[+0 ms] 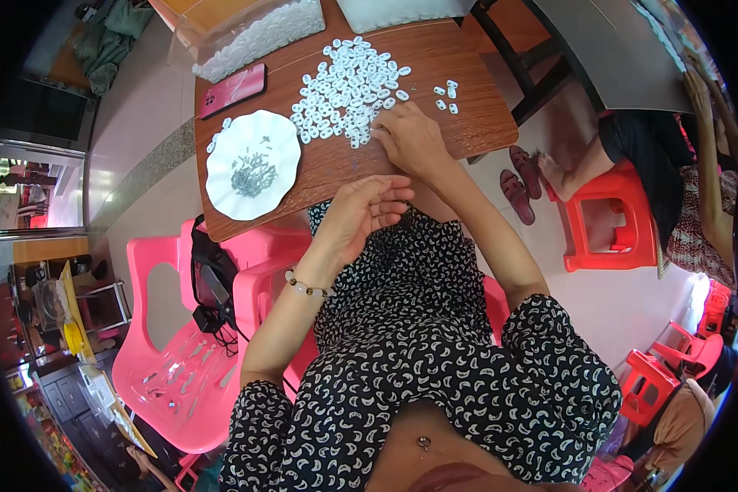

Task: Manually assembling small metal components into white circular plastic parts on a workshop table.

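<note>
A loose pile of small white oval plastic pieces with two holes (344, 86) lies on the brown wooden table (459, 74). At the pile's near right edge, my right hand (414, 141) has its fingers bent down and drawn together among the pieces; the fingertips hide whatever is in them. My left hand (361, 215), with a beaded bracelet at the wrist, is raised just off the table's near edge. Its fingers are loosely curled and apart, and I see nothing between them. Left of the pile, a white scalloped plate (221, 156) holds many small grey metal pieces (254, 174).
A pink phone (234, 92) lies behind the plate. Clear bins of white pieces (262, 37) stand at the back. Several white pieces (447, 94) sit apart at right. Pink chairs (168, 385) are at left; a person sits on a red stool (611, 217) at right.
</note>
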Motion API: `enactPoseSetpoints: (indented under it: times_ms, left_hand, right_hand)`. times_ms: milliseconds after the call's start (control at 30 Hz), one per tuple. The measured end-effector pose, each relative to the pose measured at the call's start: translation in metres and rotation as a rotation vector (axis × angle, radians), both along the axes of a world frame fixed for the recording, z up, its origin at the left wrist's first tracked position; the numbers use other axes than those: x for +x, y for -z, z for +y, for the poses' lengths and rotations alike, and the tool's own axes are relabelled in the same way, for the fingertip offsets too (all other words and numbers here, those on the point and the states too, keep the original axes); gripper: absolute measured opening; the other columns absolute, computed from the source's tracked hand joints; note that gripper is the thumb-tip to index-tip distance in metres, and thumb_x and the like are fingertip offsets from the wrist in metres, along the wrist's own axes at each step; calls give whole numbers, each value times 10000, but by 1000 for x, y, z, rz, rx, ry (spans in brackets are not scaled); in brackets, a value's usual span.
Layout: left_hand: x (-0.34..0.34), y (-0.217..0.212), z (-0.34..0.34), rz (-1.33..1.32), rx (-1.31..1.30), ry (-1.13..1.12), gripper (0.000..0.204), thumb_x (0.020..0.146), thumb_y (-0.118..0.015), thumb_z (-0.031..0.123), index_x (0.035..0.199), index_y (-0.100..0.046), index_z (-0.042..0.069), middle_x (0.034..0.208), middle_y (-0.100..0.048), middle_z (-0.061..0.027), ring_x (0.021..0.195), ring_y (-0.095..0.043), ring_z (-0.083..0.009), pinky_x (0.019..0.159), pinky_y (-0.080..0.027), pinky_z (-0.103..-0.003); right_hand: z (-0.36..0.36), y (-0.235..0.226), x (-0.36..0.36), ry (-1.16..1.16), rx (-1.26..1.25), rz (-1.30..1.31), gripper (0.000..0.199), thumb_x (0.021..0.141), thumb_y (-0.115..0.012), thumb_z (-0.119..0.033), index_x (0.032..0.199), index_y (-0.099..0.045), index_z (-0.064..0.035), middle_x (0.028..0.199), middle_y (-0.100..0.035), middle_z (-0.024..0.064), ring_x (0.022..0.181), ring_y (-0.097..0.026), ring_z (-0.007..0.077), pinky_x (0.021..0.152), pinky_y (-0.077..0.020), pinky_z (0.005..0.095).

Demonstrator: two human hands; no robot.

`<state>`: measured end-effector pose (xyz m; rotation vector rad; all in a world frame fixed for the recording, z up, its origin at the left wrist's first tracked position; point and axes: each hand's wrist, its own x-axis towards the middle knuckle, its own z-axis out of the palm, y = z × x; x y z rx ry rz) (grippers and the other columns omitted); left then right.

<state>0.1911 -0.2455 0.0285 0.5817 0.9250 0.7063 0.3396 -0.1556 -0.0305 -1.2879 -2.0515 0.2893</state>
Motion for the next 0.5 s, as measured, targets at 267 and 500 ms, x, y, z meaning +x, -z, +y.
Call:
enactPoseSetpoints:
  times_ms: [267, 500]
  left_hand:
    - [-33, 0, 5, 54, 73, -43, 328, 948, -452, 207, 1129, -557, -46, 984, -645, -98, 789, -616, -117, 713, -516, -234]
    - [-41, -2, 2, 105, 111, -67, 314, 945, -465, 220, 1112, -575, -22, 959, -652, -71, 767, -603, -84, 691, -500, -205]
  right_hand:
    - [-12, -9, 5, 9, 9, 271, 116, 837, -608, -157, 871, -611, -46, 805, -621, 83, 733, -573, 222, 669, -461, 323]
    - [-48, -37, -3, -222, -482, 728, 163, 888, -605, -151, 934, -611, 5, 852, -625, -13, 757, -542, 36, 647, -456, 221]
